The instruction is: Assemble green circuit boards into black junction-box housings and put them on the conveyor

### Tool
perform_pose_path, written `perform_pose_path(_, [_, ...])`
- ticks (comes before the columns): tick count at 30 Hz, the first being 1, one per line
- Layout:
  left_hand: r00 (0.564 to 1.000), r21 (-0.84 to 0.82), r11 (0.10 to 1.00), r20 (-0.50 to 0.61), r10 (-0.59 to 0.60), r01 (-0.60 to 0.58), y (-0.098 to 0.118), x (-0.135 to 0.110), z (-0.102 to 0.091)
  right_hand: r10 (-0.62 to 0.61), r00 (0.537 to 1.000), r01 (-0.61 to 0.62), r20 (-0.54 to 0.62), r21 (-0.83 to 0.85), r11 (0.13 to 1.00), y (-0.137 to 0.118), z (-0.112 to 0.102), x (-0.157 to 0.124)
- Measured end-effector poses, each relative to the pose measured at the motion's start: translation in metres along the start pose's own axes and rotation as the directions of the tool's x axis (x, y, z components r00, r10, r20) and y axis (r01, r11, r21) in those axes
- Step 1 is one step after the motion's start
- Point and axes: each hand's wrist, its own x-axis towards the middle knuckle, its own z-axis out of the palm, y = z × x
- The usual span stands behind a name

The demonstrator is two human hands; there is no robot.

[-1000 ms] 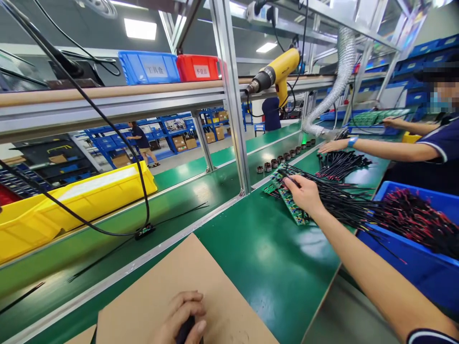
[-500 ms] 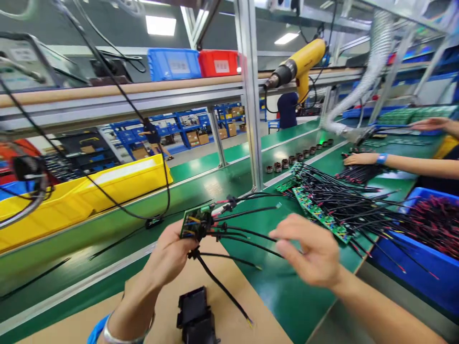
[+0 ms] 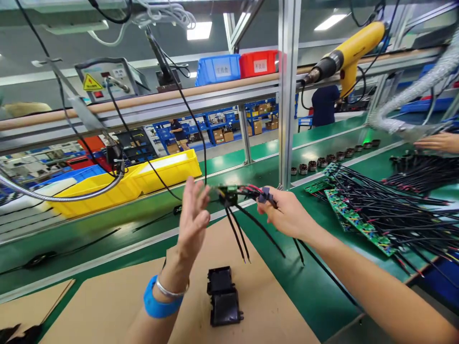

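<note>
My right hand (image 3: pixel 285 210) is closed on the black cables of a wired circuit board, near a dark clip-like piece on them. The small green circuit board (image 3: pixel 228 195) hangs in the air to the left of that hand, its black leads drooping below. Just left of the board my left hand (image 3: pixel 193 215) is raised with fingers apart, holding nothing. Below, an open black plastic case (image 3: pixel 225 308) in two hinged-looking halves lies on the brown cardboard (image 3: pixel 272 306).
To the right lies a pile of wired circuit boards (image 3: pixel 362 224). Behind it runs a row of small round parts (image 3: pixel 322 162). A yellow heat gun (image 3: pixel 355 48) hangs above. Yellow bins (image 3: pixel 168 169) stand at the left. A co-worker's hand (image 3: pixel 437 142) shows at the far right.
My left hand has let go of the circuit board and opened. My right hand has taken hold of its cables and moved left. The view has swung left.
</note>
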Motion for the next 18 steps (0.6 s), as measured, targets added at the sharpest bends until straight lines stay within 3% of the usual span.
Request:
perform_pose_path(3, [0.986,-0.229,0.960,-0.010,-0.166,0.159,-0.017,-0.017,0.019,-0.025,0.997,0.023,-0.068,-0.022,0.999,-0.018,0.009,-0.008])
perform_pose_path(6, [0.966,-0.309,0.932,-0.112,-0.231,0.187,-0.021,-0.016,0.035,-0.012,0.999,0.008,0.045,0.083,0.997,-0.029,0.018,-0.017])
perform_pose_path(12, [0.937,-0.273,0.945,-0.246,-0.250,0.180,-0.020,-0.006,0.040,0.041,0.993,-0.067,0.106,0.253,0.965,-0.022,0.030,-0.020])
perform_pose_path(18, [0.948,-0.102,0.971,-0.216,-0.233,0.215,-0.003,-0.006,0.041,-0.088,0.977,-0.058,0.196,0.636,0.769,-0.027,0.031,-0.016])
